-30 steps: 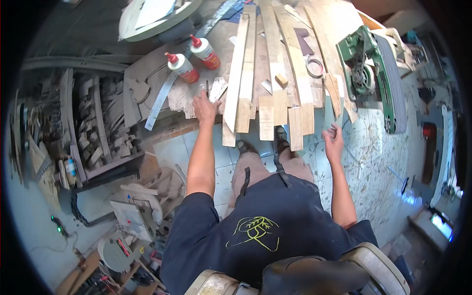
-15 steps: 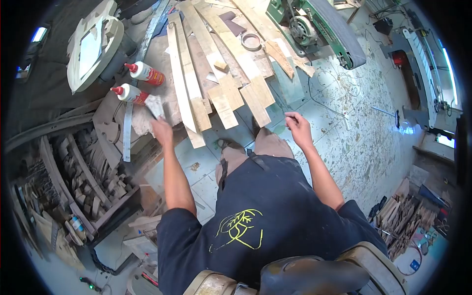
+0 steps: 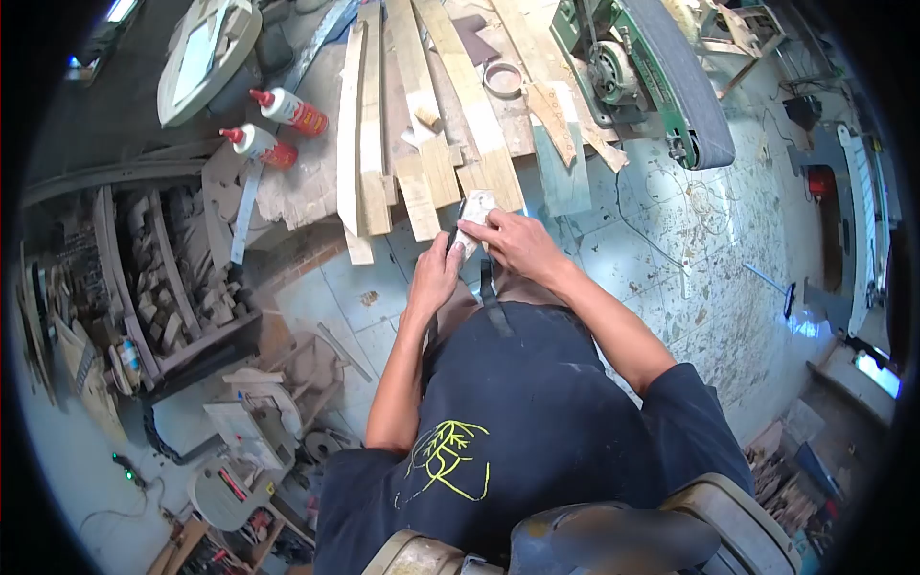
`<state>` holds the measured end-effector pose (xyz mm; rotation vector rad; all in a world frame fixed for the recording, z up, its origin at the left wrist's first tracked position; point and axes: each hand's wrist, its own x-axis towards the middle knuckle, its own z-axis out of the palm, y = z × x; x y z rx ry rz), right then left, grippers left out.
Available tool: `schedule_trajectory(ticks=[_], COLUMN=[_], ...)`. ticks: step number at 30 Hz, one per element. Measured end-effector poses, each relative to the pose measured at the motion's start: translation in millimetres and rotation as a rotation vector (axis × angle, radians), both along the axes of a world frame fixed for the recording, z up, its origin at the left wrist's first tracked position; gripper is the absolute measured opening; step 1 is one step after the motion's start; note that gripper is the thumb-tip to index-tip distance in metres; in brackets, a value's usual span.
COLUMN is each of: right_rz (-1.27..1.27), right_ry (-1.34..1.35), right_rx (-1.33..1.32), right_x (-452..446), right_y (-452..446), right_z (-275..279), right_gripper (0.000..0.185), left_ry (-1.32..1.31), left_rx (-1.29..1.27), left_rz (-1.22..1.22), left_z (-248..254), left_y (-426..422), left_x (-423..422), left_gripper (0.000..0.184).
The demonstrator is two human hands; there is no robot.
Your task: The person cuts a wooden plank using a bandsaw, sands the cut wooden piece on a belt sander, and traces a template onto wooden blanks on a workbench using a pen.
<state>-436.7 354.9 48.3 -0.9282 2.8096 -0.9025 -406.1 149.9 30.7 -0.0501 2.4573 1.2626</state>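
In front of my lap, both hands meet at a small flat tool (image 3: 477, 203), whitish and smeared, with a dark edge; it looks like a scraper, though fingers cover much of it. My left hand (image 3: 438, 271) is closed around its lower end. My right hand (image 3: 520, 244) pinches the whitish part from the other side. Just beyond lie long pale wooden strips (image 3: 374, 125), side by side on the workbench (image 3: 287, 196), their near ends overlapping and some jutting past the edge. A small wood block (image 3: 427, 119) rests on one strip.
Two white glue bottles with red caps (image 3: 294, 112) (image 3: 259, 146) stand at the left. A tape roll (image 3: 502, 80) and a holed wooden piece (image 3: 551, 120) lie farther right. A green belt sander (image 3: 671, 125) stands at the back right. Wood offcuts fill a rack (image 3: 182, 278) at left.
My left hand has brought the tool from beside the glue bottles to in front of my body. My right hand has moved left and taken hold of it too.
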Motion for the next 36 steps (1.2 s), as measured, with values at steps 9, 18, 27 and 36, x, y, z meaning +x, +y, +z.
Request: schedule_trajectory(ticks=[9,18,27,36], right_rz=[0.257,-0.567,-0.474,-0.525], right_ry=[0.084,-0.241,-0.299,-0.317], right_rx=[0.071,-0.124,-0.264,-0.207], right_x=[-6.7,-53.7,-55.4,-86.0], right_y=[34.6,102.3,62.9,48.8], right_z=[-14.5,-35.1,-74.3,-122.5], right_gripper=[0.015,0.019,0.03,0.037], left_ry=[0.022,0.113,0.054,0.278], left_rx=[-0.041,0.049,0.059,-0.231], left_rz=[-0.123,0.238,0.387,0.314], left_z=[-14.3,-85.9,-96.5,-100.8], left_y=[37.1,39.6,66.1,85.0], left_x=[20.3,-15.7,-57.1,-52.4], left_gripper=[0.03,0.027,0.026,0.045])
